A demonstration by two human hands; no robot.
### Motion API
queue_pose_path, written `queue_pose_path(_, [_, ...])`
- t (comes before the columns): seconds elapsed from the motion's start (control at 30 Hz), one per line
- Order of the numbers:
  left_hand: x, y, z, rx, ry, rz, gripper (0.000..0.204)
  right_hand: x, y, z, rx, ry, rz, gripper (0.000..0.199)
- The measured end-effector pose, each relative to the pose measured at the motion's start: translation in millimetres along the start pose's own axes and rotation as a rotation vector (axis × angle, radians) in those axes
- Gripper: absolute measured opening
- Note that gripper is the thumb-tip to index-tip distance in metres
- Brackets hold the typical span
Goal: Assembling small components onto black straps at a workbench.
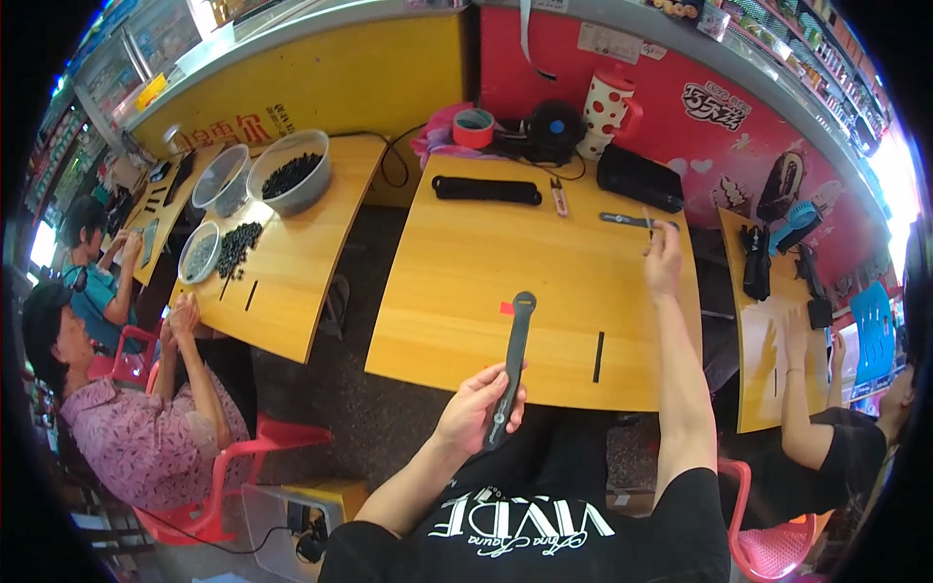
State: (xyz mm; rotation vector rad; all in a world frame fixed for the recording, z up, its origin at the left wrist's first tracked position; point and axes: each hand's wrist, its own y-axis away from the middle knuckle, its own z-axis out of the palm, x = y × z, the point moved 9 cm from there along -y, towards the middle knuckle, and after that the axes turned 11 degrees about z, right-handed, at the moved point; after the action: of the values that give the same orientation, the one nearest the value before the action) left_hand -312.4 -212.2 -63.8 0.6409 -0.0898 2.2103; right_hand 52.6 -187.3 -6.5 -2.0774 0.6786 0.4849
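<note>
My left hand (pixel 486 403) is closed round the lower part of a dark grey flat strap (pixel 518 340), held upright over the table's near edge, its rounded end with a slot pointing away. A small red piece (pixel 506 308) shows beside that round end. At the table's far right my right hand (pixel 663 260) has its fingers together; a thin pointed thing rises from the fingertips, too small to name. Just beyond them lies a second dark grey strap (pixel 622 220), partly covered by the fingers. Small snips (pixel 559 197) lie to its left.
On my table (pixel 437 321) are a folded black strap bundle (pixel 486 189), a black case (pixel 639 178), a black strip (pixel 598 358), a tape roll (pixel 473 126) and a dotted mug (pixel 608 109). People work at side tables; tubs (pixel 290 175) stand left.
</note>
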Motion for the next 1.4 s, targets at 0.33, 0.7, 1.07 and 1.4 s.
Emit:
queue_pose_path(0.33, [-11.2, 11.7, 19.8, -0.100, 0.143, -0.030, 0.033, -129.5, 171.6, -53.3, -0.723, -1.650, 0.859, 0.026])
queue_pose_path(0.7, [-11.3, 23.9, 14.3, 0.031, -0.079, 0.092, 0.029, -186.1, 259.0, -95.3, -1.013, -0.753, 0.384, 0.026])
queue_pose_path(1.07, [-12.5, 34.9, 17.3, 0.003, -0.147, 0.155, 0.025, -188.6, 258.6, -97.4, -0.830, -0.707, 0.340, 0.007])
queue_pose_path(1.4, [-26.7, 49.9, 16.9, -0.109, -0.297, 0.044, 0.020, -157.6, 233.1, -113.9, -0.556, -1.017, 0.625, 0.023])
